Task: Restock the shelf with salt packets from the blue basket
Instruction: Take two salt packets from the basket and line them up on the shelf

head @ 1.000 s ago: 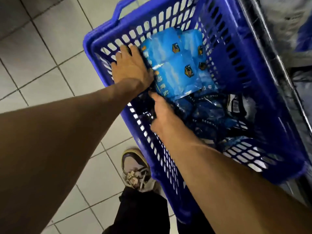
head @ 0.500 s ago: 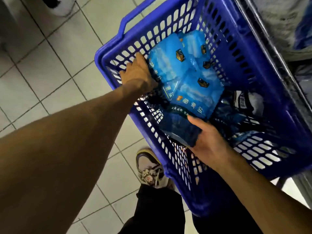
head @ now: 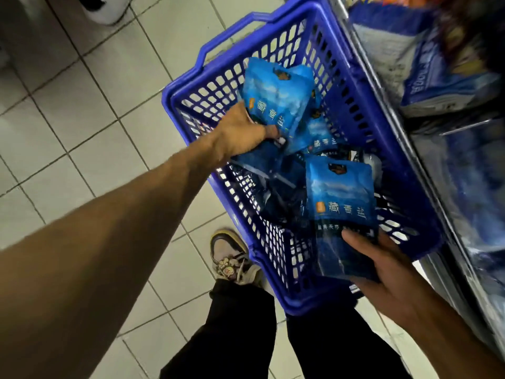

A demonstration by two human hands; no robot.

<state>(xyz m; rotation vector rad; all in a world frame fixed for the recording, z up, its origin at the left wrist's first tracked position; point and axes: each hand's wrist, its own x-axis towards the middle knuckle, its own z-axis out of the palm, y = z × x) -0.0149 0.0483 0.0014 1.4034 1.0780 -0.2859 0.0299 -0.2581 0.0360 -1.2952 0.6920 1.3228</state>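
Observation:
The blue basket (head: pixel 216 86) stands on the tiled floor against the shelf, with several blue salt packets inside. My left hand (head: pixel 240 132) reaches over the basket's left wall and grips a small stack of salt packets (head: pixel 276 97) at its lower edge. My right hand (head: pixel 382 272) holds one salt packet (head: pixel 340 198) by its bottom end, thumb on its front, above the basket's near right corner. More packets lie dark and crumpled on the basket floor (head: pixel 276 192).
The shelf (head: pixel 442 165) runs along the right side, its metal edge touching the basket, with blue bagged goods (head: pixel 437 75) on it. My shoe (head: pixel 232 255) and dark trouser legs stand just left of and below the basket. Pale floor tiles (head: pixel 82 119) fill the left.
My right hand has lifted one packet out of the pile toward the near right corner. My left hand has closed on the stack at the far end and raised it.

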